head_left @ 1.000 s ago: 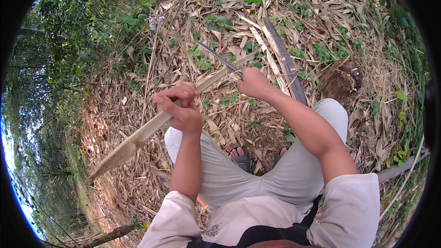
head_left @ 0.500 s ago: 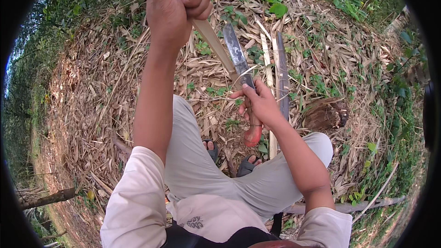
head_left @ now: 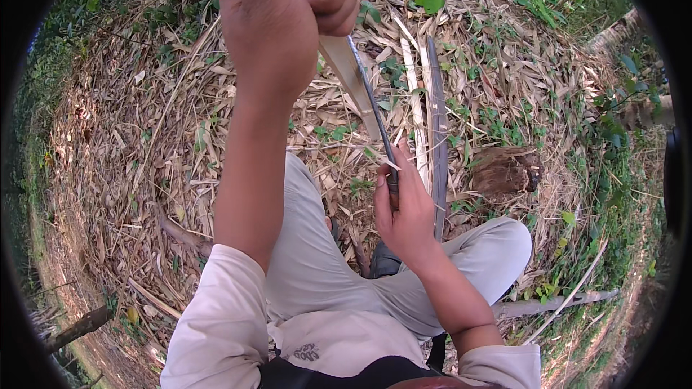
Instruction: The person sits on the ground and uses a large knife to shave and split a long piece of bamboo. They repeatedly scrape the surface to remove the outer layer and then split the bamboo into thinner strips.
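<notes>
High in view, my left hand (head_left: pixel 277 29) is closed around a pale, flat strip of split wood or bamboo (head_left: pixel 349 79), which slants down toward me. My right hand (head_left: pixel 409 217) grips a machete by its handle (head_left: pixel 393 189), in front of my bent legs. The machete's blade (head_left: pixel 372 101) is turned nearly edge-on and runs alongside the strip's right edge; whether they touch I cannot tell. Thin pale shavings show near the strip's lower end, by the right fingers. My left hand hides the strip's upper part.
Pale split strips (head_left: pixel 414 94) and a long dark grey piece (head_left: pixel 437 130) lie on the leaf litter right of the blade. Farther right is a brown wood chunk (head_left: pixel 507 171). A stick (head_left: pixel 559 305) lies beside my right knee; green plants border the leaves.
The machete has turned from showing its flat side to nearly edge-on, and its handle has come more under my right hand. My left hand and the strip have shifted slightly right.
</notes>
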Available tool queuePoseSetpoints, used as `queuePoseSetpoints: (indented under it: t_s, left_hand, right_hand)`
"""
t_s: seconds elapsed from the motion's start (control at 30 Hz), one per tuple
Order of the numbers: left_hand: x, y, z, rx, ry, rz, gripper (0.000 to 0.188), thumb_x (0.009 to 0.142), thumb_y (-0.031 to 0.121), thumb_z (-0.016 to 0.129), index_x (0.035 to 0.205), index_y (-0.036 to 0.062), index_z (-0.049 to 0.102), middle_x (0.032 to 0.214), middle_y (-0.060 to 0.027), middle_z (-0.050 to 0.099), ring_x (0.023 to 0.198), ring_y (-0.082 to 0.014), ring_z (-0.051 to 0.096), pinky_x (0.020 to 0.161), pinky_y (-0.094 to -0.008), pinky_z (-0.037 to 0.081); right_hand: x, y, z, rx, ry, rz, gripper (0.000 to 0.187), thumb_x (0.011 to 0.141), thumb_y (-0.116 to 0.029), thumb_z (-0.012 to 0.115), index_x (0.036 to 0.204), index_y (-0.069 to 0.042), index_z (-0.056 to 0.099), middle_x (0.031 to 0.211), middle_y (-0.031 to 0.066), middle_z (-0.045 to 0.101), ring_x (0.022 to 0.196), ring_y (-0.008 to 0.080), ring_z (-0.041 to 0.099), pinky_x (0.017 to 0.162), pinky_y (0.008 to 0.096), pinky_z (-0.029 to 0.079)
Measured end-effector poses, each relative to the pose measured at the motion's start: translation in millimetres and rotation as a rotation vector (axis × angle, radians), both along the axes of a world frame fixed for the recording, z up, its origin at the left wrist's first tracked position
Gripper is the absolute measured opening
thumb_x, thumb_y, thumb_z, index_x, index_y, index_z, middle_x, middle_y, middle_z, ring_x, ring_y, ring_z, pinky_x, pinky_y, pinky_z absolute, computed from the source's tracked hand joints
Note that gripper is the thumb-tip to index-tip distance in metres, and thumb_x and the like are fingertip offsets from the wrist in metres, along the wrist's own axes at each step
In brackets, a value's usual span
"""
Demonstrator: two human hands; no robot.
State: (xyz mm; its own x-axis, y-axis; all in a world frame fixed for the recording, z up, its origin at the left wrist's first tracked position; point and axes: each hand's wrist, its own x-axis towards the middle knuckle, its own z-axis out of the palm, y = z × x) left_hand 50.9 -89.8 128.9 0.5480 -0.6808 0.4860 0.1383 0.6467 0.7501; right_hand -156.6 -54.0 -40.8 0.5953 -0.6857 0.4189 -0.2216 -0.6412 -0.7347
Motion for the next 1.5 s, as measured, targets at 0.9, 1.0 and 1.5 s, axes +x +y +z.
queuePoseSetpoints:
  t_s: [0.9,1.0,1.5]
  left_hand:
    - [-14,-1,-17,-0.046,-0.226,-0.113,0.077,0.090,0.084,0.031,0.075,0.0098,0.042,0.053,0.0027,0.024,0.043,-0.0103,0.017,0.041,-0.0286,0.017]
    - [-12,-2,-22,-0.032,-0.181,-0.083,0.075,0.092,0.082,0.030,0.076,0.0098,0.045,0.053,0.0032,0.023,0.044,-0.0102,0.016,0.041,-0.0284,0.017]
    - [-22,14,-14,-0.024,-0.276,-0.309,0.066,0.095,0.076,0.040,0.070,0.0152,0.042,0.055,0.0048,0.023,0.045,-0.0086,0.018,0.042,-0.0265,0.016]
  right_hand:
    - [-32,-22,-52,0.344,0.312,-0.141,0.034,0.094,-0.008,0.059,0.126,0.001,0.056,0.089,0.0233,0.067,0.076,0.0411,0.067,0.066,0.0487,0.052]
    - [-30,-18,-44,0.135,0.124,-0.107,0.044,0.092,-0.010,0.064,0.135,-0.005,0.055,0.087,0.0168,0.066,0.067,0.0366,0.066,0.058,0.0450,0.052]
    - [-45,-29,-33,0.796,0.157,-0.009,0.036,0.091,-0.003,0.061,0.127,-0.001,0.062,0.083,0.0158,0.065,0.063,0.0270,0.063,0.059,0.0375,0.051]
